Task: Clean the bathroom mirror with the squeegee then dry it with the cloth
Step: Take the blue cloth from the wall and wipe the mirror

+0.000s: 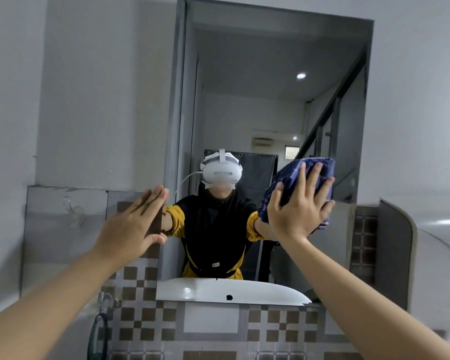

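Note:
The tall bathroom mirror (270,100) hangs on the wall straight ahead and reflects a person wearing a white headset. My right hand (300,206) presses a bunched dark blue cloth (291,178) flat against the lower right part of the glass, fingers spread over it. My left hand (134,227) is flat with fingers together, resting at the mirror's left edge and holding nothing. No squeegee is in view.
Brown-and-grey checkered tiles (140,320) cover the wall below and left of the mirror. A tap with a dark hose (99,331) sits at the lower left. A white rounded fixture (431,255) juts out at the right. A clear hook (74,211) sticks to the left panel.

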`<state>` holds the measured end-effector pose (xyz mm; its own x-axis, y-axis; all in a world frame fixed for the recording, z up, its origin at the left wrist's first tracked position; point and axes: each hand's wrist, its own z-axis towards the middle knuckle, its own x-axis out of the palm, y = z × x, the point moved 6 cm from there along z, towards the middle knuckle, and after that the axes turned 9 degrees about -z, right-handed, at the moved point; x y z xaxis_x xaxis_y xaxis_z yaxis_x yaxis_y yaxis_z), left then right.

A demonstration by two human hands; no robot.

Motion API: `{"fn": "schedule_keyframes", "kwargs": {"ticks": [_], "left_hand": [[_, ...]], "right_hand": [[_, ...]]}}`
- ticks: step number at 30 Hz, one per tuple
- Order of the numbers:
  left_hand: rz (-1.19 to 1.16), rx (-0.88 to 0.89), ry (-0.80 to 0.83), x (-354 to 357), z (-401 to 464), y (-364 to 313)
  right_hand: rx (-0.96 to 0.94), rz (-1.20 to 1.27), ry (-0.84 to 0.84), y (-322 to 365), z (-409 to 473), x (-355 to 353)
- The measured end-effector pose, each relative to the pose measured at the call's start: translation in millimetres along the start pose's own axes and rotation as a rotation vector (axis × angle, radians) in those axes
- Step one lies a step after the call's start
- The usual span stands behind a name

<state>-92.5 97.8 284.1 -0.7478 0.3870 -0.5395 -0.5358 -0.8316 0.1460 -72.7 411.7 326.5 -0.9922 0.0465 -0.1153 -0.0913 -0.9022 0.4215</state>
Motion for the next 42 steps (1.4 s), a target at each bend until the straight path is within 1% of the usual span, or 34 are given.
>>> {"fn": "schedule_keyframes", "kwargs": {"ticks": [4,8,10,13,17,21,26,31,35,39,42], "left_hand": [[-0.040,-0.017,-0.007,5,-2,3],[-0.026,0.018,-0.038,7,-19,-3],[-0.025,0.047,-0.020,15,-35,-3],[-0.015,0.044,0.034,28,-52,4],[-0.042,0.035,0.027,35,-58,7],[-0.056,0.041,0.003,39,-59,6],[-0.044,0.031,0.028,38,-60,9],[-0.070,-0.012,0.052,40,-61,11],[-0.101,-0.038,0.064,40,-60,10],[-0.096,-0.062,0.069,41,-60,7],[-0.087,-0.057,0.072,41,-60,6]], "right_hand": [[-0.126,-0.010,0.012,55,-23,3],[-0.220,0.001,0.012,105,-38,5],[-0.286,-0.001,0.012,128,-46,7],[-0.388,0.011,0.009,159,-58,9],[-0.558,0.013,0.006,190,-76,13],[-0.748,-0.001,0.013,200,-84,16],[-0.890,-0.004,-0.008,194,-82,12],[-1.018,-0.024,-0.030,165,-74,8],[-1.004,-0.068,-0.085,120,-60,3],[-0.917,-0.112,-0.157,61,-42,-1],[-0.856,-0.139,-0.174,13,-30,-2]]}}
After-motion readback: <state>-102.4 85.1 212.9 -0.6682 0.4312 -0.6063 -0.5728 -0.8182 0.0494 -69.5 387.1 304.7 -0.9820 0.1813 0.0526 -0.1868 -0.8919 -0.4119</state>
